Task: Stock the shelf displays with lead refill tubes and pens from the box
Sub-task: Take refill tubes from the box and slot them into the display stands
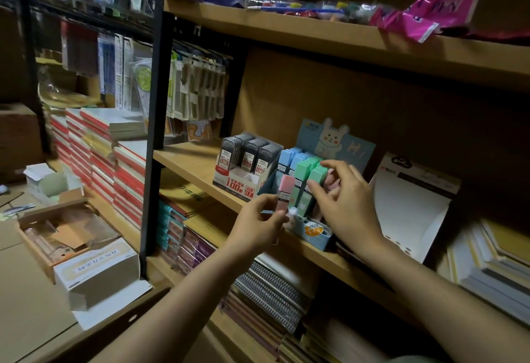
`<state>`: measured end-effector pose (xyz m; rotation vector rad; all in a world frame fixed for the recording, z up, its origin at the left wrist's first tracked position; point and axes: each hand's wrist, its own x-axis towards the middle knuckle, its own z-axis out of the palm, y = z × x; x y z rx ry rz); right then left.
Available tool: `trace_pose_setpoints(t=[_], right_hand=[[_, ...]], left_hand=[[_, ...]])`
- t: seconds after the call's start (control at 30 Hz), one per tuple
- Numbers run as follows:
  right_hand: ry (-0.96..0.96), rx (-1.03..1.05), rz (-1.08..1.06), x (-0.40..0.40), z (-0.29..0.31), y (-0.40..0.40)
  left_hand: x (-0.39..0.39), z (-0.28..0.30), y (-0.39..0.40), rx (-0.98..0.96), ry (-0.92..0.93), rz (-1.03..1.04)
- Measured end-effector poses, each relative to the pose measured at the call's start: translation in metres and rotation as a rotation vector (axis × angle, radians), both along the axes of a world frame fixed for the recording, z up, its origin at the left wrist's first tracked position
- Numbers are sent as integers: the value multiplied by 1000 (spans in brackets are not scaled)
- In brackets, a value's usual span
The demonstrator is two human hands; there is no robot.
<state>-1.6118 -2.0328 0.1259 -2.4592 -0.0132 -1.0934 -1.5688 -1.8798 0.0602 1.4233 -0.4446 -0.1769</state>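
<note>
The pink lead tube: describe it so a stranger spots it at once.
Find the blue rabbit display on the middle wooden shelf. Just in front, the left hand pinches the pink tube. Unlike the blue and green tubes, it is outside the display.
</note>
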Motion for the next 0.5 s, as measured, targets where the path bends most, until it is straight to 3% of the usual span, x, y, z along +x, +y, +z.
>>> trace_pose_setpoints(t=[0.13,0.33,0.4,0.5], right_hand=[[123,193,231,-23,-12,9],[135,310,218,-42,0,-7],[148,275,189,-47,8,-15],[68,254,137,-50,32,-36]], left_hand=[[-13,6,-4,-45,-17,-159],[-26,8,-12,-36,-60,-316],[-26,9,-16,63,-180,-295],[-22,8,-19,358,-555,-28]])
